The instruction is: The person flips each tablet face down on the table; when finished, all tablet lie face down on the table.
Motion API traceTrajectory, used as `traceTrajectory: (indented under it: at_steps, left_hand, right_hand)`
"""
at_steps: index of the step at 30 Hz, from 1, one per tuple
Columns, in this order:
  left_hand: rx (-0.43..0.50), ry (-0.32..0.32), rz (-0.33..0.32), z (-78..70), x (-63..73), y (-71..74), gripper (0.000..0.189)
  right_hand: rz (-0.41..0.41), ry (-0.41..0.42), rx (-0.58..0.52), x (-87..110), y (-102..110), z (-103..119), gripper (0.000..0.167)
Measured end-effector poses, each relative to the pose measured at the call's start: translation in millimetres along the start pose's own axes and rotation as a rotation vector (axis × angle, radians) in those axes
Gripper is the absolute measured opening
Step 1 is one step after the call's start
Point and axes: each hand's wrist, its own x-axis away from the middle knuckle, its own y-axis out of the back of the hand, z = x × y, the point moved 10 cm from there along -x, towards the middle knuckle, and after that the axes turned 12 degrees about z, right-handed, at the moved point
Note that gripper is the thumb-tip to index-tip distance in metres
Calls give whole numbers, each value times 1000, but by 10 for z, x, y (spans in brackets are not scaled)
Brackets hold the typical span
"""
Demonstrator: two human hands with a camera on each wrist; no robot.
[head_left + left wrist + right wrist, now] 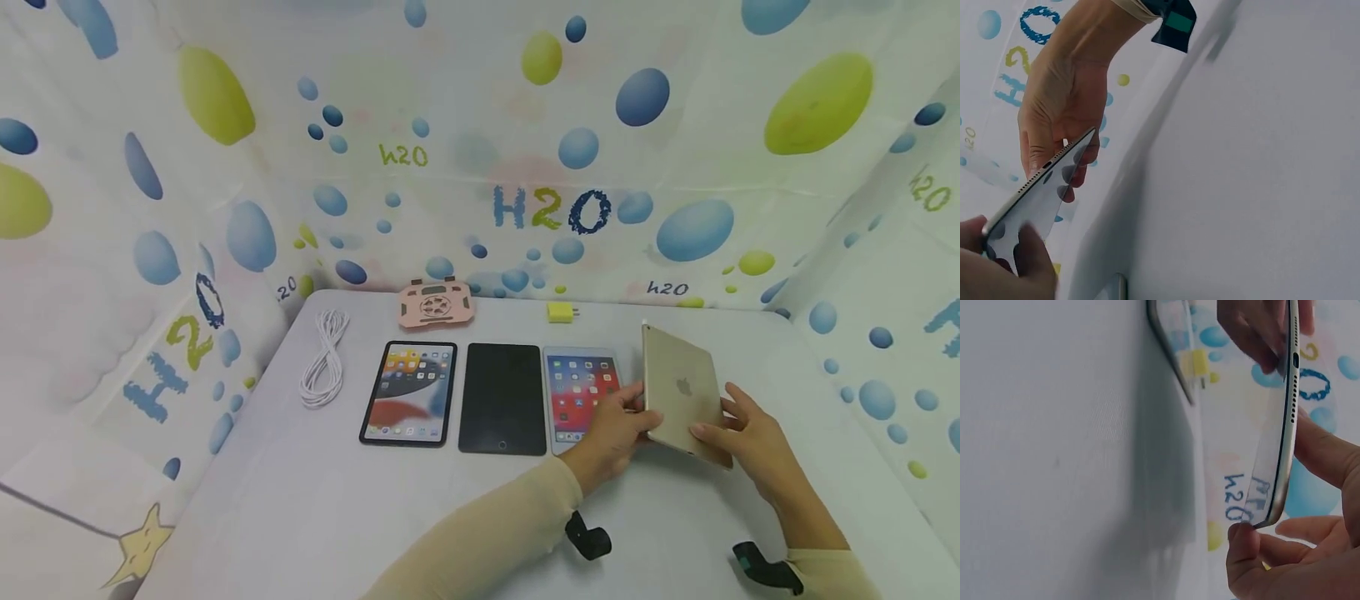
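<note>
A gold-backed tablet (678, 392) stands tilted above the right side of the table, its logo side toward the head camera. My left hand (617, 435) grips its left edge, and my right hand (753, 446) pinches it by the right edge near the lower corner. In the right wrist view, the tablet's edge (1291, 406) shows a charging port and speaker holes; its glossy front reflects the fingers in the left wrist view. Just left lies a white-framed tablet (577, 375) with a lit screen, partly hidden by my left hand.
Further left lie a dark-screened tablet (502, 400) and a black-framed tablet (410, 392) with its screen lit. Behind them are a pink case-like object (437, 305) and a yellow charger plug (559, 312). A coiled white cable (325, 358) lies at the left. Printed cloth (480, 167) surrounds the table.
</note>
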Motion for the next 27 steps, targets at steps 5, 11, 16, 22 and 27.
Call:
traceTrajectory:
  at_steps: [5, 11, 16, 22, 27]
  left_hand:
    - [-164, -18, -66, -15, 48, 16, 45]
    - [-257, 33, -69, 14, 128, -7, 37]
    - [-303, 97, -10, 35, 129, -60, 50]
    - [-321, 130, 3, 84, 114, -68, 64]
    - [-290, 118, 25, 123, 75, -77, 66]
  right_hand:
    - [-7, -1, 107, 5, 39, -62, 100]
    - [-8, -39, 145, -1, 24, -207, 104]
    - [-10, -45, 154, 7, 61, -279, 104]
    - [-1, -19, 211, -22, 120, -249, 100]
    - [-8, -41, 262, -79, 183, -252, 102]
